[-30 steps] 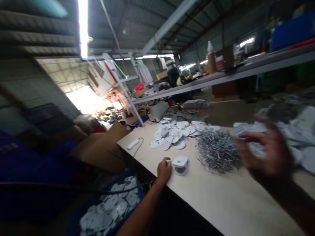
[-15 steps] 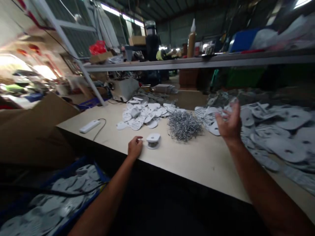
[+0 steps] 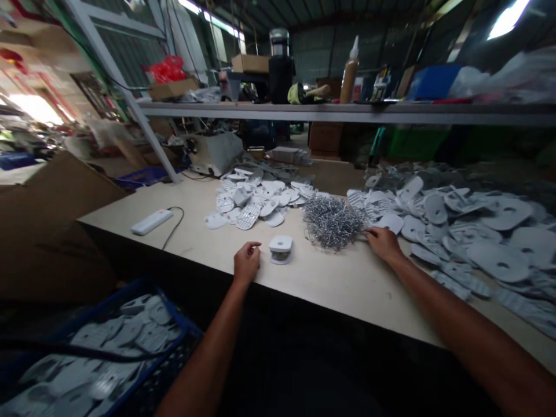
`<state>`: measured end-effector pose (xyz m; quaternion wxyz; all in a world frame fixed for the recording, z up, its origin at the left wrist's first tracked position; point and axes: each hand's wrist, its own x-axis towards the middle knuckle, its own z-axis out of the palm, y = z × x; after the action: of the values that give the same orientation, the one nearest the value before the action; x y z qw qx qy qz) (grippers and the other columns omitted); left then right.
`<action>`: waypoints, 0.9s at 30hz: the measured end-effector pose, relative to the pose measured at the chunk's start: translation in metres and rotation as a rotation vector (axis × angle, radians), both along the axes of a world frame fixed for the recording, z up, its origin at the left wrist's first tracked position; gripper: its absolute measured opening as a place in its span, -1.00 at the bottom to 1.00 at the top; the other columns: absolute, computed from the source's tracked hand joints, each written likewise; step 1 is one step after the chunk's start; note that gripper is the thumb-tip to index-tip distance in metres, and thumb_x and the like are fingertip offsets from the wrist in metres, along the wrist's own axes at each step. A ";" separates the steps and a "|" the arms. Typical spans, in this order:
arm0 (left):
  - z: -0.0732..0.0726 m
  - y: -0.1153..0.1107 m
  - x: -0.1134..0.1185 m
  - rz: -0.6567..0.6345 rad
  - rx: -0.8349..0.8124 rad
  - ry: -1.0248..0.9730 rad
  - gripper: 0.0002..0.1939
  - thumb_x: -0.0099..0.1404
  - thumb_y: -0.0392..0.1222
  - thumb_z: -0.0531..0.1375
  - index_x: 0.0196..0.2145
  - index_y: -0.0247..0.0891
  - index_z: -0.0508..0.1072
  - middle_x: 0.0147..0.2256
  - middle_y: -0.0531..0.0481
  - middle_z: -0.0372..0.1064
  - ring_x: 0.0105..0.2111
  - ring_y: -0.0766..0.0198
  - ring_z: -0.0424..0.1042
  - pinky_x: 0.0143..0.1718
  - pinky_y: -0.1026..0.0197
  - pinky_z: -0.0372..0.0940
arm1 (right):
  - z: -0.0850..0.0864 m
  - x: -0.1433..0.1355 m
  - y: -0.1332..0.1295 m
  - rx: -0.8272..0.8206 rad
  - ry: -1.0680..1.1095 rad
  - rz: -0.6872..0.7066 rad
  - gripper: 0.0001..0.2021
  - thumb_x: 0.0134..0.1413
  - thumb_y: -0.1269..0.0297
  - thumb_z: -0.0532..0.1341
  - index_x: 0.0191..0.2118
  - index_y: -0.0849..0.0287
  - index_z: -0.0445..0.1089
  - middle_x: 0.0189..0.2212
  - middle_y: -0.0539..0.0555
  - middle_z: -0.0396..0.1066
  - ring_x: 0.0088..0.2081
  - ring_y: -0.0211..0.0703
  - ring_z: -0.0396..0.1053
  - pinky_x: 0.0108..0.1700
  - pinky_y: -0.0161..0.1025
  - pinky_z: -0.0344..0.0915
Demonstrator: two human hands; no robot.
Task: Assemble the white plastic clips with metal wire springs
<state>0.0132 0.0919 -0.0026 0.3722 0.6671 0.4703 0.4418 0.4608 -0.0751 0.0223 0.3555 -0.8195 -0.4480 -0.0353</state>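
Your left hand (image 3: 247,264) is released: its fingers are half curled and it rests at the front edge of one bench (image 3: 330,284). Your right hand (image 3: 383,242) has its fingertips at the right edge of one pile of pins (image 3: 332,225); whether they grasp a pin cannot be told.

One unit (image 3: 280,249) stands upright on the bench, just beside your left hand, to its right and apart from it. It comprises two white plates, one above the other; the upper has one hole. Parts between them are too small to identify.

Two heaps of plates lie on the bench, one on each side of the pins: a left heap (image 3: 263,202) and a larger right heap (image 3: 460,231). Individual plates overlap and cannot be counted. One power strip (image 3: 152,222) with one cord (image 3: 179,215) lies to the left.

One blue crate (image 3: 185,325), below the bench at your left, contains further plates. One shelf (image 3: 325,112) spans the rear; it carries one brown bottle (image 3: 348,76) and one red bag (image 3: 167,70).
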 end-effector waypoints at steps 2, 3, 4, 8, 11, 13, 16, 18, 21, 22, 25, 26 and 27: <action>-0.001 0.000 -0.001 -0.008 -0.014 -0.032 -0.63 0.29 -0.05 0.14 -0.09 -0.28 0.59 -0.57 0.16 0.30 -0.64 0.30 0.35 -0.53 0.27 0.25 | 0.007 0.008 0.001 0.027 -0.028 -0.019 -0.76 0.16 0.19 0.23 -0.29 0.19 0.64 -0.28 0.22 0.63 -0.21 0.10 0.52 -0.14 -0.12 0.36; -0.002 0.000 -0.002 -0.011 -0.021 -0.047 -0.63 0.29 -0.04 0.14 -0.09 -0.28 0.59 -0.57 0.16 0.29 -0.64 0.30 0.34 -0.54 0.27 0.24 | 0.010 0.012 0.002 0.039 -0.040 -0.028 -0.75 0.16 0.19 0.22 -0.29 0.18 0.63 -0.30 0.21 0.62 -0.22 0.10 0.51 -0.15 -0.11 0.35; -0.002 0.000 -0.002 -0.013 -0.027 -0.061 -0.63 0.29 -0.04 0.15 -0.08 -0.29 0.58 -0.57 0.16 0.29 -0.64 0.31 0.34 -0.55 0.27 0.24 | 0.012 0.015 0.003 0.048 -0.051 -0.033 -0.76 0.15 0.18 0.22 -0.30 0.18 0.61 -0.31 0.21 0.61 -0.24 0.09 0.50 -0.17 -0.11 0.34; -0.005 0.000 -0.003 -0.039 -0.050 -0.104 -0.64 0.30 -0.02 0.17 -0.09 -0.28 0.58 -0.58 0.17 0.27 -0.63 0.31 0.33 -0.55 0.28 0.22 | 0.018 0.022 0.008 0.103 -0.101 -0.044 -0.76 0.15 0.15 0.19 -0.28 0.15 0.55 -0.27 0.23 0.60 -0.20 0.11 0.49 -0.13 -0.09 0.34; -0.005 -0.001 -0.004 -0.058 -0.067 -0.122 -0.64 0.31 0.00 0.18 -0.10 -0.28 0.58 -0.58 0.17 0.27 -0.63 0.31 0.33 -0.56 0.28 0.21 | 0.020 0.021 0.012 0.145 -0.132 -0.052 -0.73 0.18 0.10 0.14 -0.26 0.15 0.52 -0.26 0.27 0.57 -0.20 0.15 0.48 -0.11 -0.04 0.35; -0.004 -0.001 -0.004 -0.058 -0.078 -0.132 -0.64 0.32 0.01 0.17 -0.09 -0.28 0.57 -0.57 0.17 0.26 -0.63 0.31 0.32 -0.55 0.28 0.21 | 0.021 0.020 0.013 0.141 -0.146 0.006 -0.76 0.14 0.08 0.18 -0.27 0.11 0.51 -0.26 0.23 0.57 -0.18 0.15 0.48 -0.08 -0.04 0.36; -0.004 -0.001 -0.005 -0.061 -0.087 -0.141 -0.64 0.32 0.02 0.18 -0.10 -0.28 0.58 -0.57 0.15 0.27 -0.62 0.30 0.32 -0.55 0.27 0.21 | 0.021 0.020 0.010 0.170 -0.159 0.009 -0.74 0.15 0.04 0.17 -0.26 0.10 0.48 -0.24 0.24 0.56 -0.16 0.18 0.47 -0.05 0.01 0.37; -0.004 -0.001 -0.006 -0.067 -0.089 -0.143 -0.63 0.32 0.04 0.19 -0.11 -0.27 0.58 -0.57 0.14 0.28 -0.62 0.30 0.33 -0.54 0.27 0.22 | 0.020 0.019 0.008 0.196 -0.157 -0.026 -0.70 0.18 0.01 0.11 -0.25 0.10 0.46 -0.27 0.26 0.53 -0.20 0.20 0.46 -0.09 0.05 0.38; -0.005 -0.001 -0.007 -0.066 -0.111 -0.142 -0.62 0.33 0.07 0.20 -0.10 -0.26 0.58 -0.56 0.14 0.28 -0.61 0.29 0.33 -0.54 0.26 0.22 | 0.016 0.018 0.004 0.177 -0.137 0.017 -0.71 0.10 -0.03 0.18 -0.27 0.07 0.47 -0.28 0.22 0.54 -0.19 0.19 0.47 -0.07 0.02 0.39; -0.005 -0.001 -0.008 -0.065 -0.122 -0.139 -0.62 0.33 0.07 0.20 -0.09 -0.26 0.58 -0.56 0.14 0.28 -0.60 0.29 0.33 -0.54 0.26 0.22 | 0.014 0.018 0.003 0.178 -0.128 0.012 -0.70 0.09 -0.05 0.19 -0.27 0.06 0.47 -0.27 0.21 0.55 -0.19 0.18 0.48 -0.08 0.02 0.39; -0.007 0.000 -0.009 -0.067 -0.149 -0.129 -0.62 0.33 0.08 0.21 -0.09 -0.25 0.58 -0.57 0.14 0.27 -0.60 0.28 0.32 -0.55 0.26 0.23 | 0.011 0.020 0.002 0.200 -0.090 -0.074 -0.65 0.14 -0.10 0.14 -0.27 0.07 0.48 -0.31 0.23 0.55 -0.27 0.17 0.46 -0.16 0.02 0.39; -0.008 0.000 -0.009 -0.064 -0.154 -0.125 -0.61 0.33 0.09 0.21 -0.08 -0.25 0.58 -0.58 0.14 0.26 -0.60 0.27 0.32 -0.55 0.26 0.23 | 0.010 0.020 0.002 0.197 -0.073 -0.081 -0.64 0.12 -0.11 0.15 -0.28 0.07 0.48 -0.33 0.22 0.55 -0.29 0.16 0.46 -0.18 0.01 0.39; -0.009 0.001 -0.009 -0.061 -0.158 -0.124 -0.61 0.33 0.09 0.21 -0.08 -0.25 0.58 -0.59 0.14 0.26 -0.60 0.27 0.32 -0.55 0.26 0.23 | 0.008 0.021 0.002 0.189 -0.054 -0.075 -0.65 0.09 -0.11 0.18 -0.29 0.07 0.49 -0.33 0.21 0.56 -0.29 0.15 0.47 -0.18 0.00 0.39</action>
<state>0.0040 0.0928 -0.0117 0.4654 0.6211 0.4593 0.4320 0.4819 -0.0731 0.0304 0.4173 -0.7973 -0.4213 -0.1129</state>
